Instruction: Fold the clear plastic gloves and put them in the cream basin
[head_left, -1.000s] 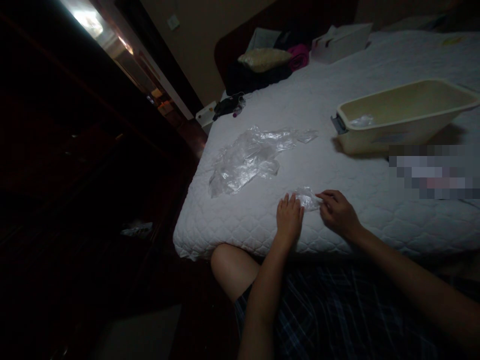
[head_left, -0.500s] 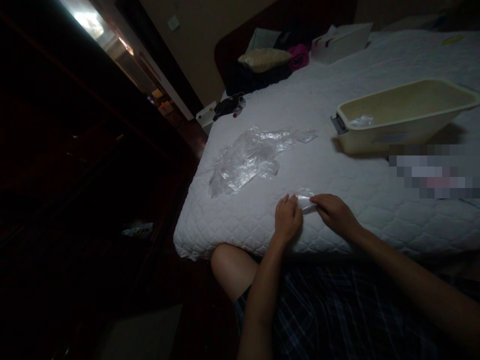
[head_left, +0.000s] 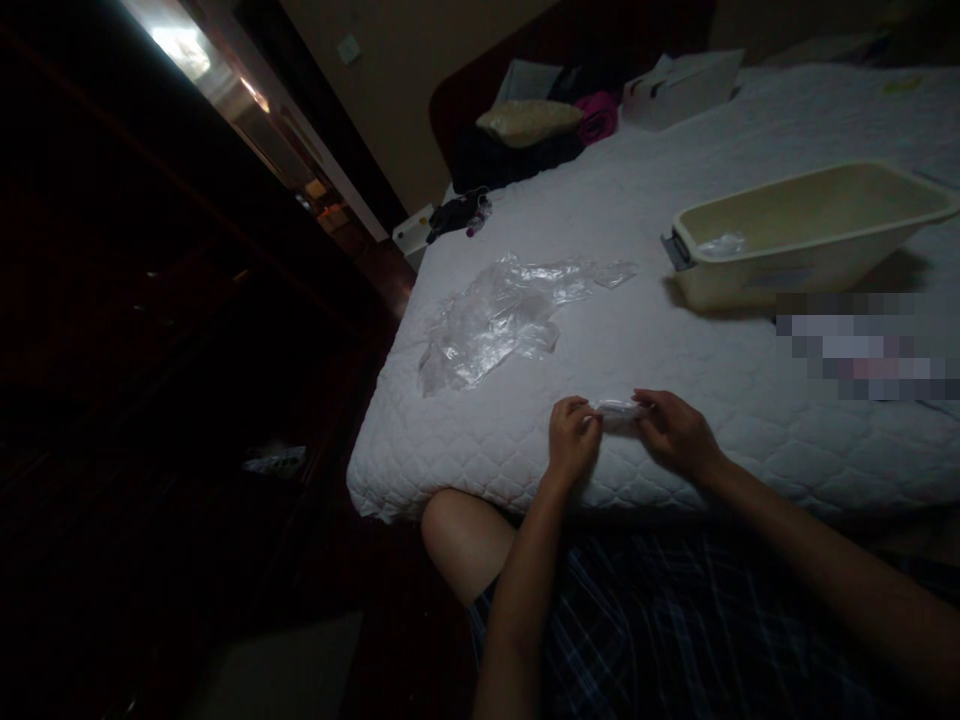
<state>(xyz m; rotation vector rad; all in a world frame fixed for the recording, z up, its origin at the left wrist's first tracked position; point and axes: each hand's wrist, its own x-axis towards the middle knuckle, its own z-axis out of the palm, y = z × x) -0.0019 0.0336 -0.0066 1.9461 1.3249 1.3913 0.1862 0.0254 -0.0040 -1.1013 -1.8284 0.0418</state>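
Note:
A small clear plastic bag [head_left: 619, 409], folded into a narrow strip, is stretched between my hands just over the white quilted bed cover [head_left: 480, 440]. My left hand [head_left: 574, 438] pinches its left end, and my right hand [head_left: 679, 430] grips its right end between thumb and fingers. Beyond them, to the left, lies a loose, crumpled pile of clear plastic bags [head_left: 495, 325]. At the right stands a cream plastic bin [head_left: 795, 275] with a grey handle; a bit of clear plastic [head_left: 724, 244] shows inside its near left end.
Toward the headboard stand a white box [head_left: 679, 100], a beige cushion-like bundle [head_left: 532, 122] and a rolled magenta cloth [head_left: 598, 118]. Dark items [head_left: 457, 215] lie at the bed's far left edge. A blurred-out patch [head_left: 862, 345] sits below the bin. My knee [head_left: 465, 540] touches the bed's side.
The plastic bag has gone from a flatter, wider piece to a narrow strip. My right hand has shifted slightly right, and my left fingers have curled in from lying on the bag.

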